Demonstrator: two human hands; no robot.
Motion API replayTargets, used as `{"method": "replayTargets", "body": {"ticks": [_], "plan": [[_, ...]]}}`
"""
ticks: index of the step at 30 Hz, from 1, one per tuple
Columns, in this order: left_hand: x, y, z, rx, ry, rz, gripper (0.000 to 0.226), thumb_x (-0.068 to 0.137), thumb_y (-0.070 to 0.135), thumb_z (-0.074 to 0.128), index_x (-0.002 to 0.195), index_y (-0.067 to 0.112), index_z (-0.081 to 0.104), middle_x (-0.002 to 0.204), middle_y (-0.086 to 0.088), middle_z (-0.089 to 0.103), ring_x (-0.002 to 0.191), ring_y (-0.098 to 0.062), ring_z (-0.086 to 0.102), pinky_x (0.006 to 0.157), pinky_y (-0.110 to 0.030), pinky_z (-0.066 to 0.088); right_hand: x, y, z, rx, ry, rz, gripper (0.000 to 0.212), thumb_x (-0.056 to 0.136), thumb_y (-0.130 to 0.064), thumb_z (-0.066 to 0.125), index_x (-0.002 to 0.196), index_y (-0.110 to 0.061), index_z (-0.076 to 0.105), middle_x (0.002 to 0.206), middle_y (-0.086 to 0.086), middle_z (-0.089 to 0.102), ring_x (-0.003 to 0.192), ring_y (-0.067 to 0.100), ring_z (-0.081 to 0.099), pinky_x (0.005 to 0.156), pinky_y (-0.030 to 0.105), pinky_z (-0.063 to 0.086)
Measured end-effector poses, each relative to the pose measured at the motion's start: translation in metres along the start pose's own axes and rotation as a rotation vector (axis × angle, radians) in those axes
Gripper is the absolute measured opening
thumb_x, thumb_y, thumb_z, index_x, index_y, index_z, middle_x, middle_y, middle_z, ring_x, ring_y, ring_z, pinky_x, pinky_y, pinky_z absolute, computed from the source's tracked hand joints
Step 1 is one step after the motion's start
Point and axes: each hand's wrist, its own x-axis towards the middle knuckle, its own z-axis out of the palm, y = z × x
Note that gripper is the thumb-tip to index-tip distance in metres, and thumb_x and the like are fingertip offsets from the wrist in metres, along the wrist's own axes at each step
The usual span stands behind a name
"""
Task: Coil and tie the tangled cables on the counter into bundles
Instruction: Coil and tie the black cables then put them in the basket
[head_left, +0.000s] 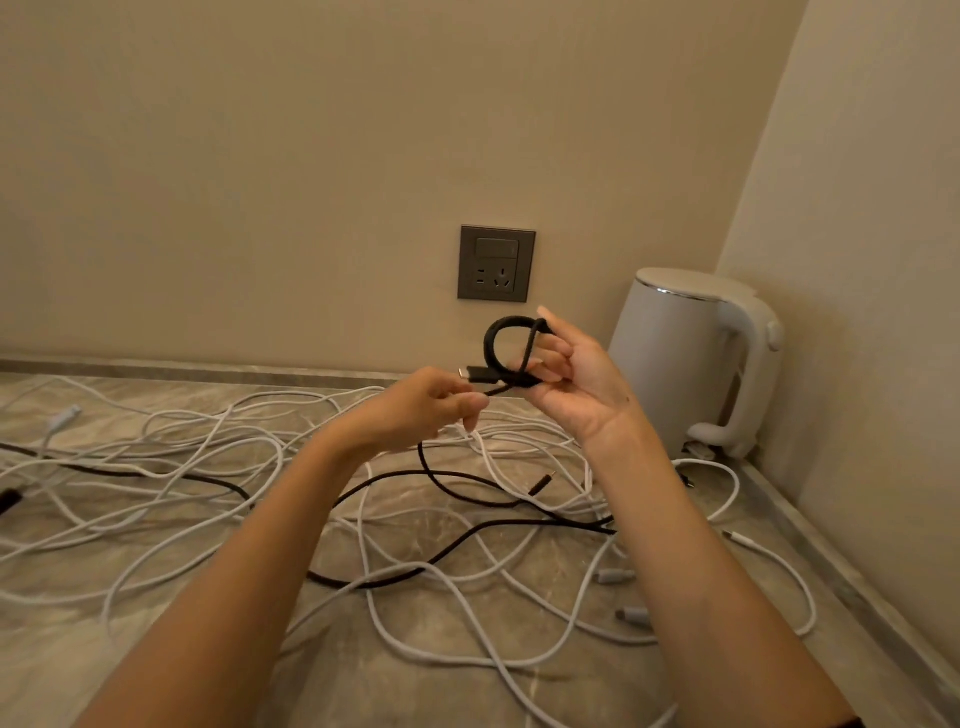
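While it hangs above the grey marble counter, thin black braided cable: one small loop
My right hand: fingers curled round that loop
My left hand: pinching its strand near the plug
White cords: tangled on the counter

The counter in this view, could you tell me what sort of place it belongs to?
Probably a home or hotel kitchen corner: a marble-look counter, a white electric kettle and a wall socket.
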Motion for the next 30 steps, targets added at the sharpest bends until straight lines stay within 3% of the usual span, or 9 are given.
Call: {"method": "replayTargets", "body": {"ticks": [5,10,12,14,16,18,20,27,30], "plan": [[0.001,-0.005,-0.013,0.091,0.046,0.013,0.018,0.09,0.022,0.056,0.085,0.009,0.068,0.08,-0.015,0.062,0.07,-0.026,0.05,0.071,-0.036,0.043,-0.004,-0.003,-0.001,-0.285,-0.056,0.119,0.03,0.083,-0.016,0.054,0.057,-0.016,0.04,0.037,-0.009,0.031,0.029,0.003,0.025,0.038,0.011,0.033],[0.001,0.001,-0.019,0.264,0.156,0.061,0.016,0.09,0.017,0.056,0.074,0.018,0.058,0.07,0.005,0.051,0.067,-0.011,0.046,0.06,-0.023,0.036,-0.006,0.0,-0.005,-0.594,-0.063,0.189,0.036,0.09,-0.017,0.052,0.053,-0.017,0.051,0.04,-0.011,0.032,0.033,0.002,0.025,0.059,0.017,0.038],[0.001,0.004,-0.02,0.328,0.191,0.09,0.011,0.089,0.018,0.057,0.08,0.014,0.061,0.071,0.007,0.048,0.069,-0.011,0.045,0.062,-0.021,0.036,-0.007,0.002,-0.002,-0.734,-0.065,0.189,0.033,0.095,-0.015,0.048,0.062,-0.017,0.046,0.041,-0.011,0.032,0.033,0.001,0.025,0.067,0.021,0.031],[0.0,0.007,-0.021,0.344,0.232,0.111,0.014,0.09,0.021,0.056,0.085,0.009,0.063,0.071,0.007,0.049,0.069,-0.011,0.045,0.062,-0.023,0.035,-0.007,0.003,0.0,-0.83,-0.085,0.18,0.039,0.096,-0.014,0.047,0.058,-0.018,0.047,0.041,-0.011,0.032,0.034,0.001,0.025,0.068,0.024,0.025],[-0.002,0.01,-0.024,0.361,0.284,0.134,0.019,0.092,0.022,0.053,0.087,0.007,0.064,0.074,0.004,0.051,0.07,-0.011,0.046,0.062,-0.025,0.033,-0.007,0.005,0.003,-0.886,-0.075,0.153,0.047,0.098,-0.015,0.045,0.051,-0.018,0.049,0.041,-0.01,0.032,0.034,0.001,0.025,0.066,0.023,0.029],[-0.004,0.014,-0.027,0.385,0.329,0.156,0.022,0.095,0.024,0.049,0.088,0.009,0.063,0.076,0.005,0.049,0.073,-0.012,0.045,0.064,-0.025,0.03,-0.007,0.008,0.007,-0.925,-0.043,0.111,0.04,0.099,-0.016,0.044,0.059,-0.014,0.044,0.041,-0.009,0.033,0.036,0.002,0.025,0.054,0.017,0.034],[-0.005,0.019,-0.026,0.389,0.362,0.174,0.022,0.096,0.024,0.045,0.086,0.012,0.06,0.075,0.007,0.046,0.073,-0.011,0.043,0.063,-0.025,0.029,-0.007,0.008,0.009,-1.008,-0.011,0.046,0.035,0.099,-0.017,0.046,0.064,-0.013,0.045,0.043,-0.009,0.036,0.04,0.004,0.026,0.045,0.016,0.028],[-0.004,0.029,-0.014,0.285,0.446,0.204,0.028,0.099,0.019,0.037,0.088,0.009,0.061,0.079,0.002,0.05,0.079,-0.015,0.045,0.068,-0.026,0.033,-0.005,0.012,0.008,-1.222,0.064,-0.164,0.033,0.099,-0.022,0.047,0.074,-0.007,0.063,0.051,-0.005,0.047,0.047,0.007,0.032,0.052,0.02,0.031],[-0.006,0.036,-0.013,0.172,0.451,0.216,0.029,0.099,0.018,0.038,0.093,0.009,0.065,0.062,0.008,0.045,0.059,-0.006,0.041,0.055,-0.014,0.032,0.001,0.014,0.005,-1.245,0.182,-0.307,0.037,0.098,-0.027,0.047,0.075,-0.006,0.066,0.06,0.001,0.049,0.052,0.009,0.037,0.061,0.026,0.033]]}}
